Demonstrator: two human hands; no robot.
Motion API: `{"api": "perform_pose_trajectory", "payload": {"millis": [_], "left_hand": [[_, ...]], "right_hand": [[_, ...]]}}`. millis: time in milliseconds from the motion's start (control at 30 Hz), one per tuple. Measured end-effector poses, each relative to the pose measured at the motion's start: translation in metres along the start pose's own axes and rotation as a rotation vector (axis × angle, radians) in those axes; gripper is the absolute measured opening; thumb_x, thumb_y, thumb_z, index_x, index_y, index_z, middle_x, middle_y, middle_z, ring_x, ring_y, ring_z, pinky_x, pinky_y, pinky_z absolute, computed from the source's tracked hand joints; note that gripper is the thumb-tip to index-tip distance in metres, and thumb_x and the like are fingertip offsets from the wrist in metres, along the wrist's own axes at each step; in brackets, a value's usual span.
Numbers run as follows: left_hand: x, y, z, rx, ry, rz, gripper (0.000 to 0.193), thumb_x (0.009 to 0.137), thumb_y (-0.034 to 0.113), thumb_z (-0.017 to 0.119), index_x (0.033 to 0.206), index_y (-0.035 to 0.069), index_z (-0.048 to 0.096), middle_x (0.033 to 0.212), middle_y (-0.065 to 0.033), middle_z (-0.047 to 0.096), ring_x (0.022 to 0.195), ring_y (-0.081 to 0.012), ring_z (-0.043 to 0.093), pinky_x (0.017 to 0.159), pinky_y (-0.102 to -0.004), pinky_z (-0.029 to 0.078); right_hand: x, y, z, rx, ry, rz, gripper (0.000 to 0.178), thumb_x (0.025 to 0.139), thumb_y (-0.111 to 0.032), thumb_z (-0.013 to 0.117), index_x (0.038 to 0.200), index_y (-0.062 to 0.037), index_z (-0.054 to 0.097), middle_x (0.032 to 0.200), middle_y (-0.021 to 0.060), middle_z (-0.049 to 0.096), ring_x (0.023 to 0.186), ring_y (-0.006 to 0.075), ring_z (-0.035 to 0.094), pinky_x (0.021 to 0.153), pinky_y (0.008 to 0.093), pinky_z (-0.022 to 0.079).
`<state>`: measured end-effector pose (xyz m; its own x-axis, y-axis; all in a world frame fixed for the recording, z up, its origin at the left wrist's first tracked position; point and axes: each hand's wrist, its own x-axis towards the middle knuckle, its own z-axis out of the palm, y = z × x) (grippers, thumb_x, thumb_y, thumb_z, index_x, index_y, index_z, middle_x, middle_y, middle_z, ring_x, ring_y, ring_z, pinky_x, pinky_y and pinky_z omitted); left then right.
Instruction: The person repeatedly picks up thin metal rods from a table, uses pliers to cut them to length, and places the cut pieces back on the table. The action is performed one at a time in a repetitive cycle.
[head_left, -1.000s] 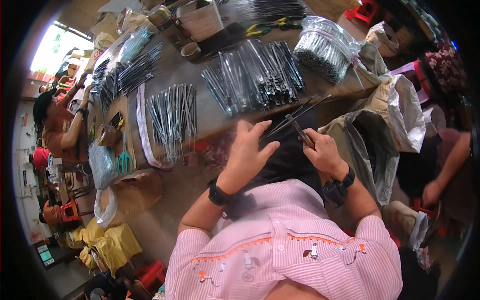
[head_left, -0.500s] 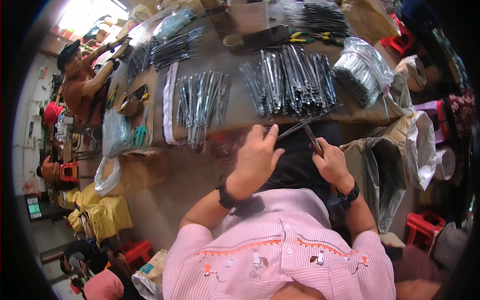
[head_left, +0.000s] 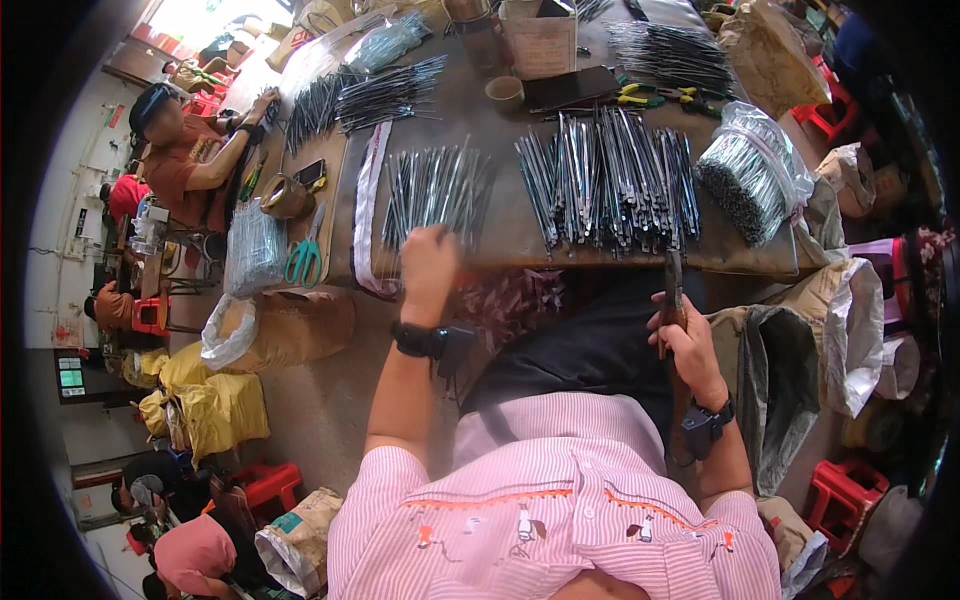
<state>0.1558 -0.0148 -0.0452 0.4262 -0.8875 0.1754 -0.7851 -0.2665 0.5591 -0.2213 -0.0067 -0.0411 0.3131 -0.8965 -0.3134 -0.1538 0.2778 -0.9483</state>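
My left hand [head_left: 430,272], partly smeared by motion, is at the lower ends of a fanned pile of thin shiny metal strips [head_left: 432,195] on the left part of the table. Its fingertips are too blurred to show whether they hold a strip. My right hand [head_left: 686,345] is closed around a narrow, rust-brown metal hand tool [head_left: 674,285] pointing up towards the table edge; its exact kind cannot be made out. Just beyond the tool lies a bigger, denser pile of dark metal strips [head_left: 610,185].
A clear bag of metal pieces [head_left: 750,175] stands at the right table corner. Pliers [head_left: 640,95], a tape roll [head_left: 285,197] and teal-handled scissors [head_left: 303,255] lie about the table. Open sacks [head_left: 780,370] stand right of my legs. A co-worker [head_left: 190,155] works at the far left.
My left hand has moved left from the front of the big pile to the left pile. My right hand has shifted right and down, turning the tool upright. The crossing strip is no longer seen there.
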Motion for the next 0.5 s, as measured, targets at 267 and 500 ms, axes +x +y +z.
{"api": "perform_pose_trajectory", "payload": {"millis": [267,500], "left_hand": [[-0.008,0.021,0.008,0.227,0.057,0.077,0.036,0.083,0.029,0.065,0.105,0.0,0.066,0.097,-0.0214,0.061,0.093,-0.0396,0.059,0.082,-0.0436,0.048],[-0.019,0.075,0.06,0.062,-0.271,0.024,0.049,0.077,0.036,0.07,0.113,0.003,0.062,0.106,-0.0202,0.059,0.1,-0.0378,0.059,0.086,-0.0442,0.048]], "right_hand": [[-0.006,-0.002,0.0,0.129,0.007,-0.011,0.039,0.079,-0.005,0.045,0.117,-0.0014,0.054,0.083,0.0063,0.061,0.069,0.0124,0.06,0.056,0.0236,0.045],[-0.011,-0.011,0.002,0.253,-0.072,-0.002,0.041,0.078,-0.006,0.045,0.117,-0.0014,0.055,0.082,0.0073,0.063,0.067,0.013,0.061,0.058,0.0228,0.044]]}}
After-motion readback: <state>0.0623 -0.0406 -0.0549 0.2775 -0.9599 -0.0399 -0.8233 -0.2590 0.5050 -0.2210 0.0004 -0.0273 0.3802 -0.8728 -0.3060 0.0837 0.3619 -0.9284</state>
